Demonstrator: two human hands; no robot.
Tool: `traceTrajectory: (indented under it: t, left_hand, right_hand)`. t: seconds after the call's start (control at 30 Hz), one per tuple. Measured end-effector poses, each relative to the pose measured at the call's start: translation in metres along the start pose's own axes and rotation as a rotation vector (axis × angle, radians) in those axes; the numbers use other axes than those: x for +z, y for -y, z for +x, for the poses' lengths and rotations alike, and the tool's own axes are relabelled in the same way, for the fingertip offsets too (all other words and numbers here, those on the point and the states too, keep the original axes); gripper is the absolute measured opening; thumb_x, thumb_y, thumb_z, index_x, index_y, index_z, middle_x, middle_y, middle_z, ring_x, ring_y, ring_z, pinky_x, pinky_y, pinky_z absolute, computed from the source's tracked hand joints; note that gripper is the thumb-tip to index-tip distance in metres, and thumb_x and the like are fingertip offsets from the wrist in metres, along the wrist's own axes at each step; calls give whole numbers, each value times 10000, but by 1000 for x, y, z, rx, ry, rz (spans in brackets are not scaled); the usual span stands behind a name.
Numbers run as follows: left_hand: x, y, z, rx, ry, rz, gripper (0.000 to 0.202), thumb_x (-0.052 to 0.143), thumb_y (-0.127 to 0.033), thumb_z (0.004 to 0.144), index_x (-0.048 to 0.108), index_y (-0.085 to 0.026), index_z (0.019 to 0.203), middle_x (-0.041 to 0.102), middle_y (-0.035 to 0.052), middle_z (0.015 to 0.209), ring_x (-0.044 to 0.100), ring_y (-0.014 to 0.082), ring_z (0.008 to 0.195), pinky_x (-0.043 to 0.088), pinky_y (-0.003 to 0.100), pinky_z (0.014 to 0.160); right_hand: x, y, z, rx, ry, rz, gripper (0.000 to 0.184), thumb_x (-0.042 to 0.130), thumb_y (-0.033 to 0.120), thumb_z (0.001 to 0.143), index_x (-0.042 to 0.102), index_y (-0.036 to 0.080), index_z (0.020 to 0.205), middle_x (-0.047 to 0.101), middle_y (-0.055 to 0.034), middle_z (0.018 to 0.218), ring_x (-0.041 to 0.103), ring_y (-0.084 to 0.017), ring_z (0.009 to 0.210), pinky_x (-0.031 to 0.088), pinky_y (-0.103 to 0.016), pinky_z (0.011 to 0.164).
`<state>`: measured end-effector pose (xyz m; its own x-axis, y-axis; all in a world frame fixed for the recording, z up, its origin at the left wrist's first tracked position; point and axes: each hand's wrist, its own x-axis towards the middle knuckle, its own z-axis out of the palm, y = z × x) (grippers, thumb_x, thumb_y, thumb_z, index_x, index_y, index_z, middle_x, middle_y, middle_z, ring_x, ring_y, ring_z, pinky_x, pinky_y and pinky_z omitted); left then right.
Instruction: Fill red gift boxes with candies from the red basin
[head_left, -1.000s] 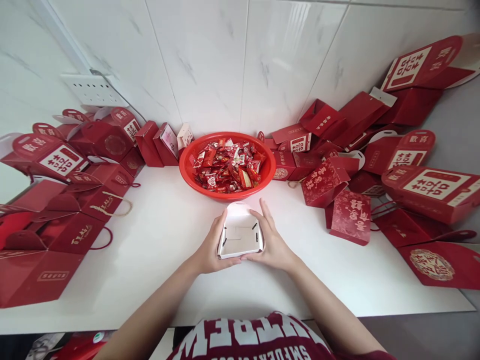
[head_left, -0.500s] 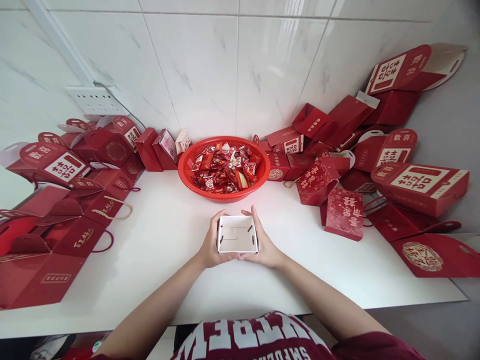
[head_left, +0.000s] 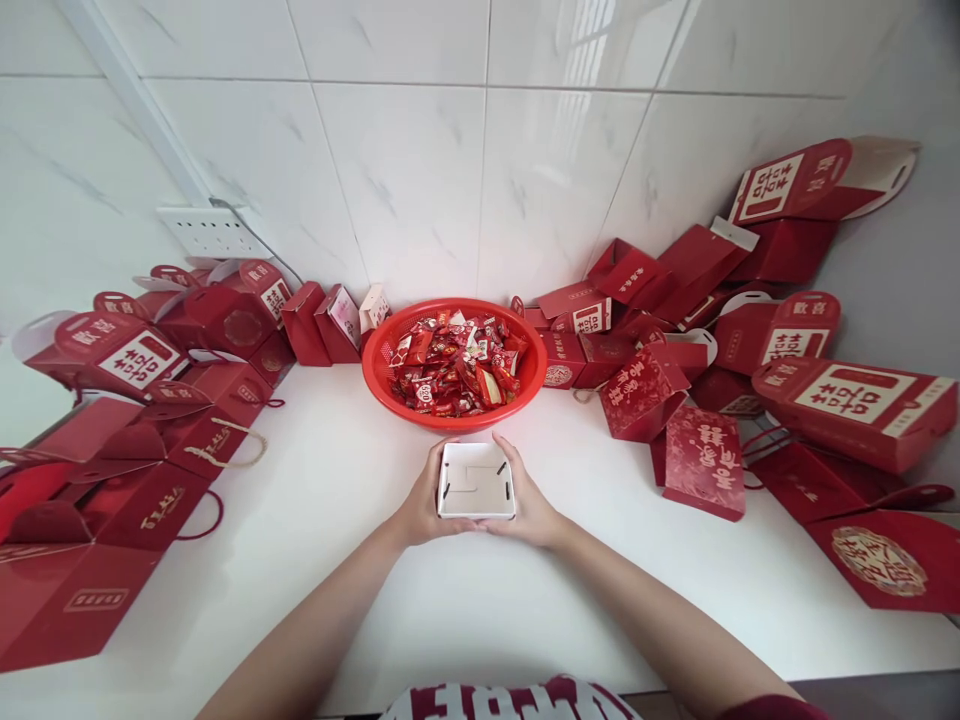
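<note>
Between my two hands is a small open box (head_left: 477,483), its white inside facing up and nothing lying in it. Several dark slots or marks show on its inner walls. My left hand (head_left: 421,505) is wrapped round the box's left side, the thumb along the near edge. On the opposite side my right hand (head_left: 529,508) grips it the same way. Just beyond the box stands a red plastic basket (head_left: 375,375) filled with red-wrapped sweets (head_left: 457,362).
Red gift boxes (head_left: 161,500) line the left of the white table (head_left: 300,560). More red boxes (head_left: 847,400) are piled on the right. Small boxes (head_left: 337,323) stand by the tiled wall (head_left: 405,180), below a socket strip (head_left: 210,234).
The camera view has tilted up a little, so the table's things sit lower in the picture. The box has tipped slightly in my hands, and both hands still hold it.
</note>
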<state>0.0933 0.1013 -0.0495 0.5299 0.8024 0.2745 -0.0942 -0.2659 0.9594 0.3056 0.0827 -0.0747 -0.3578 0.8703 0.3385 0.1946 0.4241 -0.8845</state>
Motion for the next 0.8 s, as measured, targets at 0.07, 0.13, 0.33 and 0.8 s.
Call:
traceTrajectory:
  t: [0.07,0.13,0.33,0.8]
  left_hand:
    - [-4,-1,3,-15,-4,-14,982,893,-359,619,312,-237,1402,494,169,1341,524,362,1257,446,519,1036]
    - [-10,-2,6,-11,-32,3,933,899,-330,605,358,-228,1358,527,153,1308,537,356,1235,453,505,1025]
    - [-20,-2,12,-49,-70,-52,883,890,-318,617,373,-215,1325,541,162,1333,533,371,1257,436,545,1042]
    - [-23,1,11,-54,-33,10,1000,915,-361,577,328,-222,1375,531,165,1321,523,364,1244,424,514,1046]
  right_hand:
    - [-2,2,0,-1,26,-73,1280,776,643,694,-52,235,1580,368,-172,1432,435,-335,1338,382,-499,1119]
    - [-8,4,1,-51,32,-195,1225,688,738,721,-9,228,1591,342,-184,1461,386,-366,1367,355,-538,1130]
    - [-46,34,16,-240,-281,-460,658,321,667,958,411,263,1468,455,-157,1380,455,-369,1282,377,-589,1064]
    - [-39,60,198,204,689,-760,458,750,268,769,661,186,1210,727,-135,1149,703,-317,997,553,-411,848]
